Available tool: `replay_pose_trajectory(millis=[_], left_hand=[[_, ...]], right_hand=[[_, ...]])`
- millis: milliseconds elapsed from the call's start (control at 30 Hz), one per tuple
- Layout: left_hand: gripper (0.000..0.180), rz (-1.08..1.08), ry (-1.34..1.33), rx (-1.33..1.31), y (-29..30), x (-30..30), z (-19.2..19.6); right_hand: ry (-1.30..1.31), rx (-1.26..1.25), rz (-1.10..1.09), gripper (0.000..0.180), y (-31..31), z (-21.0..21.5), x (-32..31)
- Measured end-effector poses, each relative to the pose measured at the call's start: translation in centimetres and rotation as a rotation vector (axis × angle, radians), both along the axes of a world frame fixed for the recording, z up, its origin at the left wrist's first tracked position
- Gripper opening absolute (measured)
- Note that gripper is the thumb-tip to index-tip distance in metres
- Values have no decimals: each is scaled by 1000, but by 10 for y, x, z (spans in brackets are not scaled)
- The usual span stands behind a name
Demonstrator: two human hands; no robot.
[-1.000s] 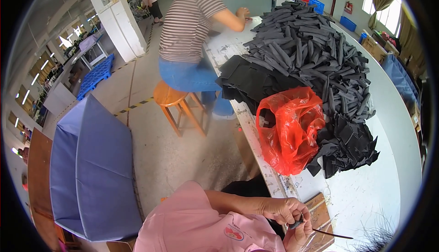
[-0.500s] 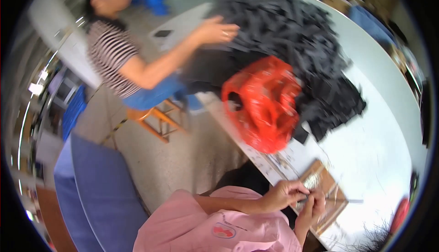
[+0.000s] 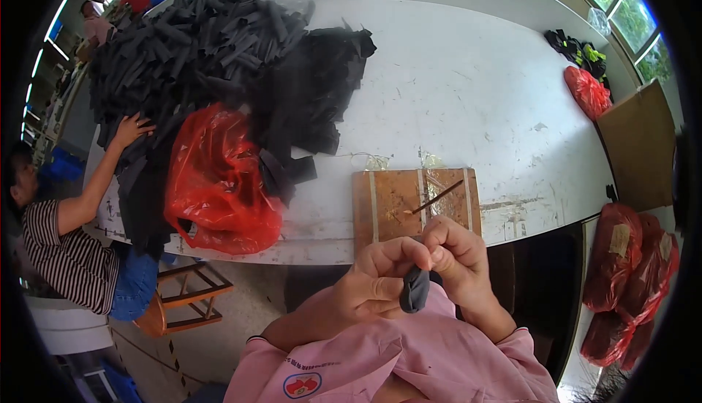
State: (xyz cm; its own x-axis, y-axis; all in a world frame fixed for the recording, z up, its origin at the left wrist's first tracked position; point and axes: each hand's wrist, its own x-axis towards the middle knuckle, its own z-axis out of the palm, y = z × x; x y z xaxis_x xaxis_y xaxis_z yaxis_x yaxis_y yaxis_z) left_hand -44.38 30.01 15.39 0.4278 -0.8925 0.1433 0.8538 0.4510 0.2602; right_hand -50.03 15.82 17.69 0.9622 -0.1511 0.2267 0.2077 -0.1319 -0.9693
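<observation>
In front of my chest I hold a small dark grey folded fabric piece. My left hand is closed round it, and its lower end hangs below the fingers. My right hand pinches at its upper end, where the fingertips of both hands meet and partly hide it. Just beyond my hands a wooden board with pale strips across it lies at the table's near edge. A thin dark brown stick rests slantwise on that board.
A red plastic bag stands on the white table to the left, before a big heap of dark grey fabric strips. A co-worker in a striped top sits there, one hand on the heap. Red bags lie at right.
My view has swung to the right, showing more table and the window. The co-worker's hand, raised before, now rests on the heap. Both my hands stay together at the fabric piece.
</observation>
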Motion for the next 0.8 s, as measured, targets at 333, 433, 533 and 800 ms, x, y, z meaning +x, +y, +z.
replay_pose_trajectory(millis=[333,433,533,800], left_hand=[[31,-26,379,200,-76,56,-36],[28,1,268,40,-73,51,-50],[29,101,86,181,-69,44,-24],[24,283,-98,427,-66,38,-50]], right_hand=[[370,659,-88,24,-64,-54,42],[365,737,-14,23,-58,-62,40],[355,611,55,23,-65,-48,49],[321,448,159,29,-70,-85,51]])
